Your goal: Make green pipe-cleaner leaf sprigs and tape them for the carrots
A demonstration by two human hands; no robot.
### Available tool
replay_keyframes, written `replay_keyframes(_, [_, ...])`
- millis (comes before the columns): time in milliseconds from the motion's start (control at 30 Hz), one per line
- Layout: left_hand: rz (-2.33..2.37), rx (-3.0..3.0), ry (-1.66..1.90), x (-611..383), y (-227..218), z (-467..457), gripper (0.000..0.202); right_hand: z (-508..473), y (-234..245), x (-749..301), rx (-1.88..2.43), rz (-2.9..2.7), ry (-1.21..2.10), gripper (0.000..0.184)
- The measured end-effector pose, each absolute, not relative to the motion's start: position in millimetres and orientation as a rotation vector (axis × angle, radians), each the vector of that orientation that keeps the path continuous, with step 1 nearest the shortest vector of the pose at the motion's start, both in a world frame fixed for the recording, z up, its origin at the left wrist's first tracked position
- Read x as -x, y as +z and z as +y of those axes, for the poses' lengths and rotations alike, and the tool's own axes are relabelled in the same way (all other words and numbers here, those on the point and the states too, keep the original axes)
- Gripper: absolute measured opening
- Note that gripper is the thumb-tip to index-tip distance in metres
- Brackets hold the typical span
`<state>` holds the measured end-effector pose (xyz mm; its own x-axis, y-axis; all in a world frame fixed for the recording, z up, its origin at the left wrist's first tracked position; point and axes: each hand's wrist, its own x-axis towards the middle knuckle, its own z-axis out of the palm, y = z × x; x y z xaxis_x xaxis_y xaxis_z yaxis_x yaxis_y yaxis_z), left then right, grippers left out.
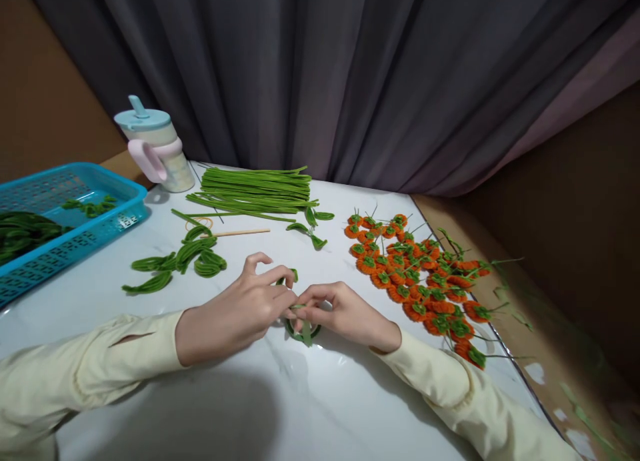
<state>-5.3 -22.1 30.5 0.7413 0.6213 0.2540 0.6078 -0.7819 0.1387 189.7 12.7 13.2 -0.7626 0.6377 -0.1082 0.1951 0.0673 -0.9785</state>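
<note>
My left hand and my right hand meet near the middle of the white table. Their fingertips pinch together on a thin pale green strip of tape. Part of a fuzzy green leaf made of pipe cleaner shows behind my left fingers, its stem hidden by them. Just under the fingertips is a dark green ring, seemingly a tape roll, with a flat light green strip across it. My left index finger is raised and bent.
Loose green leaves lie at left by a wooden stick. Green pipe cleaners are stacked at the back. Orange persimmon-like pieces with wire stems cover the right. A blue basket and a lidded cup stand left.
</note>
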Motion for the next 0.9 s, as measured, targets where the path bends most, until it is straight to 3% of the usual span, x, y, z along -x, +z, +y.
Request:
replay_keyframes(233, [1.106,-2.31,0.376,6.2,38.5,-11.3,0.025,13.5,10.4,-194.5,0.479,-2.388,1.001,0.017])
replay_keyframes(400, [1.087,-1.92,0.213,6.7,38.6,-0.7,0.027,16.9,0.7,-195.7,0.315,-2.476,0.572,0.024])
replay_keyframes(600, [1.113,-2.385,0.307,7.0,36.5,-9.8,0.007,18.7,-4.5,-193.6,0.442,-2.349,0.888,0.025])
replay_keyframes(900, [0.991,-3.056,0.459,7.8,36.8,-21.2,0.018,18.5,-0.6,-191.7,0.651,-2.035,1.578,0.027])
